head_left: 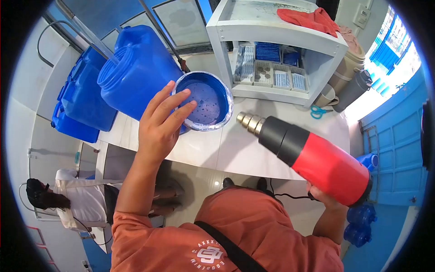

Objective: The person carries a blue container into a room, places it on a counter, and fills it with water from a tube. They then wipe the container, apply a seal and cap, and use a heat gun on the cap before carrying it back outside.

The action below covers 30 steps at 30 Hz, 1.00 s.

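Observation:
My left hand (pixel 159 129) reaches over the left edge of a round blue container (pixel 210 102), seen from above with its pale, silvery rim. Its fingers are stretched and spread across the rim, with the tips over the opening; the thumb is hidden. Dark specks dot the pale bottom inside. My right hand (pixel 325 198) is closed around the handle of a red and black heat gun (pixel 328 165), mostly hidden behind the tool's body. The heat gun's stepped metal nozzle (pixel 248 123) points left toward the container, a short distance away from its rim.
Large blue jugs (pixel 145 68) stand at the left of the white table (pixel 253 154). A white shelf (pixel 276 22) holds small baskets and a red cloth (pixel 308 20). Blue scissors (pixel 318 111), a mug and a dark tumbler (pixel 354 90) sit right. Another person (pixel 86 197) is at lower left.

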### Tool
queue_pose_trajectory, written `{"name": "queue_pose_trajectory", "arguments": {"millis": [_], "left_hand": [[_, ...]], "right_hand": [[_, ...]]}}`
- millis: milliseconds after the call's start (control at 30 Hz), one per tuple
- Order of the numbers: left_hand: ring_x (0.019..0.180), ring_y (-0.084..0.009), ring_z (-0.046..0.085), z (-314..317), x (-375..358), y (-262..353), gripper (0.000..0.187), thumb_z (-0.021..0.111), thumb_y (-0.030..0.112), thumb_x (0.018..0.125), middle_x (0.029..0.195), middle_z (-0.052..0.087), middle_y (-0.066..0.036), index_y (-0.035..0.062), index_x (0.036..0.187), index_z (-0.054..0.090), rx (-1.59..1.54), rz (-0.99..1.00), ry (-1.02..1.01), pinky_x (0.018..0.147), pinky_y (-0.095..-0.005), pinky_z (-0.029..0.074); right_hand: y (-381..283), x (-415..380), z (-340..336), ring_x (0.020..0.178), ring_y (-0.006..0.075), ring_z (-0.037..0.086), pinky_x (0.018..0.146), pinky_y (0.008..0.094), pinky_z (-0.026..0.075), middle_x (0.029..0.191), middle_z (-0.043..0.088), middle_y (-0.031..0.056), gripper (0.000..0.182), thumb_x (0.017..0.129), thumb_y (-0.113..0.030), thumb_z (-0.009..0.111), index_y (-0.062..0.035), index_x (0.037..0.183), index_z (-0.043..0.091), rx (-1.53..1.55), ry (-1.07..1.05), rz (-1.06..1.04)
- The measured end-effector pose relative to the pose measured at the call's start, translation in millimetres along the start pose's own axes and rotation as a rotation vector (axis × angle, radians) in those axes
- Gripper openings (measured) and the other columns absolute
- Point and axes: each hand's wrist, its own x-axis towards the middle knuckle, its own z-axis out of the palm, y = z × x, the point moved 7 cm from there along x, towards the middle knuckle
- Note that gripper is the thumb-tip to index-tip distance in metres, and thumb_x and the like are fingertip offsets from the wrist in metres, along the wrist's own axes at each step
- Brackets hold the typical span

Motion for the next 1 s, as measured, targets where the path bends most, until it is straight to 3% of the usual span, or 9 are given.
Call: {"name": "queue_pose_trajectory", "arguments": {"millis": [133, 200, 333, 467, 533, 700, 800, 867, 1000], "left_hand": [[0.121, -0.0355, 0.057, -4, 1, 0, 0.05, 0.066, -0.013, 0.058, 0.117, 0.066, -0.008, 0.0107, 0.102, 0.073, -0.018, -0.006, 0.01, 0.098, -0.043, 0.049], [0.12, -0.0361, 0.057, -5, 0, -1, 0.051, 0.068, -0.011, 0.057, 0.117, 0.066, -0.01, 0.0091, 0.103, 0.072, -0.036, -0.001, 0.015, 0.099, -0.0425, 0.048], [0.112, -0.0246, 0.061, 22, -20, -29, 0.047, 0.072, -0.005, 0.074, 0.112, 0.066, -0.01, 0.003, 0.119, 0.061, -0.594, -0.441, -0.094, 0.096, -0.0365, 0.048], [0.08, -0.0089, 0.061, 86, -76, -38, 0.04, 0.073, 0.025, 0.087, 0.096, 0.066, -0.002, 0.0059, 0.118, 0.055, -1.247, -1.018, -0.321, 0.07, -0.0248, 0.051], [0.077, -0.008, 0.061, 112, -110, -31, 0.035, 0.072, 0.031, 0.089, 0.092, 0.065, 0.0, 0.0098, 0.112, 0.056, -1.288, -1.236, -0.399, 0.065, -0.0229, 0.051], [0.083, -0.0152, 0.064, 186, -219, -23, 0.047, 0.065, 0.033, 0.094, 0.109, 0.061, -0.005, 0.007, 0.129, 0.047, -1.465, -1.679, -0.384, 0.072, -0.03, 0.056], [0.107, -0.0255, 0.059, 173, -232, -21, 0.071, 0.068, 0.033, 0.091, 0.129, 0.051, -0.017, 0.0023, 0.143, 0.032, -1.092, -1.42, -0.386, 0.089, -0.0365, 0.052], [0.121, -0.0326, 0.051, 155, -238, -21, 0.085, 0.07, 0.028, 0.088, 0.144, 0.037, -0.025, 0.0004, 0.149, 0.018, -0.809, -1.167, -0.37, 0.096, -0.0409, 0.047], [0.116, -0.0246, 0.053, 142, -267, -16, 0.078, 0.07, 0.02, 0.089, 0.138, 0.044, -0.022, -0.0007, 0.147, 0.022, -1.092, -1.267, -0.396, 0.095, -0.0362, 0.047]], "right_hand": [[6, -3, -7, 0.077, 0.0257, 0.064, 0.068, 0.0362, 0.05, 0.091, 0.068, 0.0058, 0.03, 0.07, -0.011, 0.07, -0.0103, 0.1, 0.068, -0.011, 0.023, 0.008], [42, -43, 39, 0.112, 0.0304, 0.06, 0.097, 0.0423, 0.043, 0.116, 0.065, 0.0065, 0.059, 0.073, -0.028, 0.077, -0.0104, 0.126, 0.059, 1.239, -0.334, 0.776], [11, 2, -2, 0.118, 0.0325, 0.057, 0.101, 0.0441, 0.041, 0.12, 0.064, 0.0083, 0.059, 0.076, -0.032, 0.077, -0.0092, 0.128, 0.058, 0.386, -0.288, -0.098], [0, 2, 6, 0.111, 0.032, 0.061, 0.095, 0.0434, 0.045, 0.113, 0.067, 0.0089, 0.049, 0.077, -0.028, 0.077, -0.0078, 0.119, 0.063, 0.534, -0.23, -0.014], [26, -36, 48, 0.102, 0.0325, 0.063, 0.086, 0.042, 0.05, 0.108, 0.068, 0.0106, 0.037, 0.077, -0.018, 0.076, -0.0062, 0.111, 0.066, 0.996, -0.395, 0.476], [-6, -6, 43, 0.085, 0.0184, 0.065, 0.074, 0.0337, 0.051, 0.093, 0.068, 0.0056, 0.031, 0.077, -0.012, 0.078, -0.0038, 0.104, 0.066, 0.891, -0.311, 0.022], [2, -7, 68, 0.079, 0.0165, 0.066, 0.07, 0.0342, 0.053, 0.09, 0.066, 0.0048, 0.031, 0.078, -0.011, 0.078, -0.0025, 0.104, 0.064, 1.335, -0.388, 0.602], [-11, 43, 47, 0.077, 0.0204, 0.068, 0.068, 0.0338, 0.055, 0.094, 0.067, 0.0121, 0.043, 0.086, -0.022, 0.073, 0.0025, 0.117, 0.056, 1.763, -0.195, 0.548], [5, 129, 20, 0.054, 0.0148, 0.057, 0.057, 0.0263, 0.045, 0.079, 0.064, 0.0107, 0.059, 0.091, -0.053, 0.055, 0.004, 0.105, 0.061, 1.225, -0.066, 0.352]]}}
